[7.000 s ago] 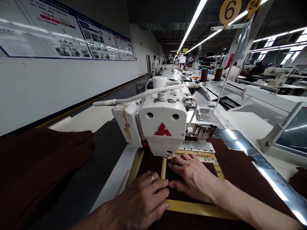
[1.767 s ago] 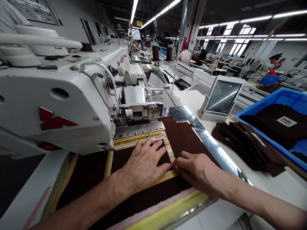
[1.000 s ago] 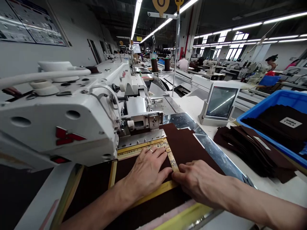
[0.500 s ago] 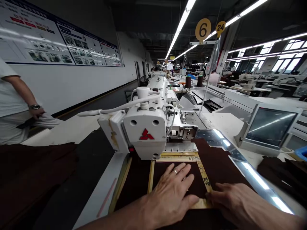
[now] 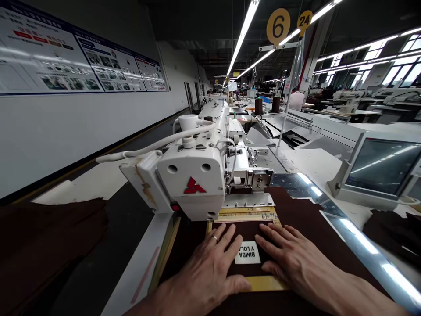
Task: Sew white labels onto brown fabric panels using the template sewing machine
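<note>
Dark brown fabric (image 5: 226, 230) lies under a yellowish template frame (image 5: 266, 283) at the white sewing machine (image 5: 194, 184). Inside the frame, a white label (image 5: 248, 253) with black lettering, upside down to me, rests on the fabric. My left hand (image 5: 210, 263) lies flat with fingers spread, on the frame's left side and the cloth, its thumb on the near bar. Flat as well, my right hand (image 5: 292, 252) covers the frame's right side, fingertips just right of the label. Neither hand grips anything. Part of the label's left edge is hidden by my left fingers.
A control screen (image 5: 384, 166) stands at the right. More brown fabric lies at the left (image 5: 55, 237) and at the far right (image 5: 394, 237). Thread cones (image 5: 258, 105) stand behind the machine. A person (image 5: 297, 98) sits in the distance.
My right hand has moved from the frame's near right corner up onto its right side, fingers now spread. My left hand has shifted left, uncovering the label. The person at the left has left view.
</note>
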Available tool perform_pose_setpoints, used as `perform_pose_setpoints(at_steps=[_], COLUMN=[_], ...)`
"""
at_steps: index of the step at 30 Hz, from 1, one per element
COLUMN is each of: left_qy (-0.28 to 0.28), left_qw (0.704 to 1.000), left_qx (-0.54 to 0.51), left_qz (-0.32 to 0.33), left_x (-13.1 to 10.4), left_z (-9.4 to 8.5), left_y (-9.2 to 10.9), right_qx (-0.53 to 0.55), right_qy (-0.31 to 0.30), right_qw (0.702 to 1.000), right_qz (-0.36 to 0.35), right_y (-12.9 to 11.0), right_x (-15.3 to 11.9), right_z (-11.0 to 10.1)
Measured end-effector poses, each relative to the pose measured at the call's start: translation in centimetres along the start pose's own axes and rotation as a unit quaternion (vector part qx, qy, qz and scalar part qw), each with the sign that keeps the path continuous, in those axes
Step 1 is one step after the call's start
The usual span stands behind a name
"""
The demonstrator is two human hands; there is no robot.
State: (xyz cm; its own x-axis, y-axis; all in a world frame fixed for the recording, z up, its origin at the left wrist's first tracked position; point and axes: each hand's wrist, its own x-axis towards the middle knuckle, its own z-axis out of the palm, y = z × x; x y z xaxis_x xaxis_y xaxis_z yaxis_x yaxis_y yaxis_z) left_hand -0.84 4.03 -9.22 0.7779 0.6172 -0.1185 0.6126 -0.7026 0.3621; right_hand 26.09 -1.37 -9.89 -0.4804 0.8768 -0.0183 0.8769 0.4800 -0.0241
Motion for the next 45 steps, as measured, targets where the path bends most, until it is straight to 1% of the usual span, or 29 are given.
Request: perform_pose_setpoints(at_steps=[4, 7, 11, 15, 19, 21, 23, 25, 29, 36, 41, 45], left_qy=[-0.028, -0.040, -0.032, -0.023, -0.034, -0.028, -0.018, -0.013, -0.009, -0.009, -0.009, 0.001], left_qw=[0.999, 0.998, 0.999, 0.998, 0.998, 0.998, 0.998, 0.998, 0.997, 0.997, 0.998, 0.998], left_qx=[-0.018, -0.030, -0.024, -0.027, -0.024, -0.032, -0.038, -0.036, -0.022, -0.029, -0.028, -0.026], left_qz=[0.023, 0.031, 0.036, 0.052, 0.053, 0.055, 0.055, 0.055, 0.068, 0.064, 0.051, 0.057], left_x=[0.8, 1.2, 1.1, 0.8, 0.4, 0.1, -0.1, -0.3, -0.2, -0.1, -0.3, -0.4], left_z=[-0.2, 0.4, 1.5, 1.6, 0.8, 0.4, 0.2, 0.2, 0.3, 0.2, 0.0, -0.2], left_y=[-0.1, -0.7, -1.6, -1.6, -1.0, -0.6, -0.5, -0.4, -0.5, -0.4, -0.6, -0.6], right_qx=[0.029, 0.040, 0.043, 0.032, 0.005, -0.002, -0.007, -0.007, 0.003, 0.013, 0.012, 0.007], right_qy=[-0.024, -0.040, -0.029, -0.022, 0.030, 0.054, 0.062, 0.059, 0.052, 0.016, 0.015, 0.024], right_qw=[0.999, 0.998, 0.998, 0.999, 0.999, 0.999, 0.998, 0.998, 0.999, 1.000, 1.000, 1.000], right_qz=[0.012, 0.029, 0.036, 0.030, 0.022, 0.009, -0.001, -0.007, -0.011, 0.000, 0.002, 0.001], right_y=[-0.1, -0.3, -0.3, -0.2, 0.2, 0.5, 0.7, 0.8, 0.8, 0.4, 0.2, 0.0], right_x=[0.0, 0.2, 0.3, 0.3, 0.2, 0.1, 0.1, 0.0, 0.0, 0.2, 0.6, 1.0], right_z=[-0.8, -1.5, -2.0, -1.2, 0.8, 1.7, 2.2, 2.3, 1.6, 0.5, 0.7, 1.0])
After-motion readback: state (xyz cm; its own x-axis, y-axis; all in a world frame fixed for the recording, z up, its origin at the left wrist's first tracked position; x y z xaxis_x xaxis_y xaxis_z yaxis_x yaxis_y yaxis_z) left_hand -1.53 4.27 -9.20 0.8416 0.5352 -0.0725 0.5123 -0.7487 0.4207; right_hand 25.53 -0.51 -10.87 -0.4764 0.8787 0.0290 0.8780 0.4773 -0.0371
